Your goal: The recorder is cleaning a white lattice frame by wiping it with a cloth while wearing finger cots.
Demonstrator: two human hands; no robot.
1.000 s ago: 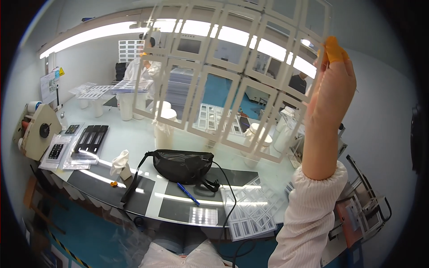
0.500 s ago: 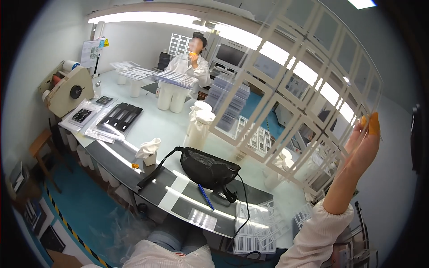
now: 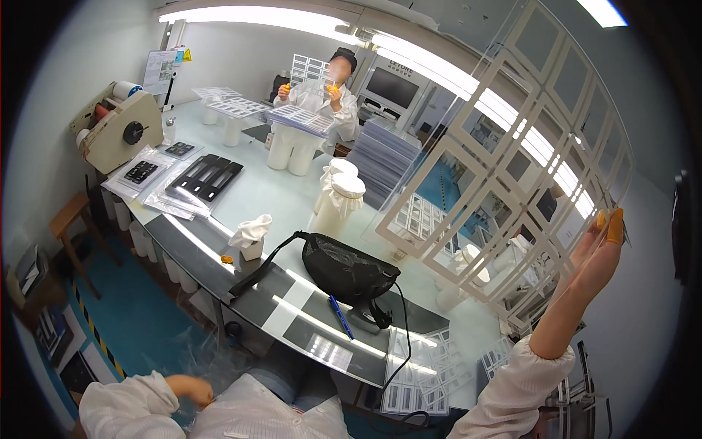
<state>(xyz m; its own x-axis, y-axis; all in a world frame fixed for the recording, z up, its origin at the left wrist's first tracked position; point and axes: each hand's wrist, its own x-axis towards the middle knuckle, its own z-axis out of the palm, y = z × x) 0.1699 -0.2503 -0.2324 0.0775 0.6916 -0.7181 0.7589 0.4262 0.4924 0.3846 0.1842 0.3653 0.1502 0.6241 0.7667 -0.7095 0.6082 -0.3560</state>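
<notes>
My right hand (image 3: pixel 596 256), with orange finger covers on its fingertips, is raised at the right. It grips the edge of a large clear sheet (image 3: pixel 512 161) printed with a grid of white rectangular frames. The sheet hangs tilted over the table's right half. My left hand (image 3: pixel 194 391) lies low by my lap at the lower left, fingers curled. A faint clear film (image 3: pixel 212 351) shows beside it, and I cannot tell whether the hand holds it.
A black pouch bag (image 3: pixel 344 267) with a strap sits on the glass table (image 3: pixel 270 197), a blue pen (image 3: pixel 340 316) in front of it. White jars (image 3: pixel 340 194), black trays (image 3: pixel 205 175), a beige machine (image 3: pixel 117 132) and framed sheets (image 3: pixel 417 366) stand around. A co-worker (image 3: pixel 329 88) holds a similar sheet.
My right hand has come down and to the right with the sheet. The view has tipped downward, and my left hand and lap now show at the bottom.
</notes>
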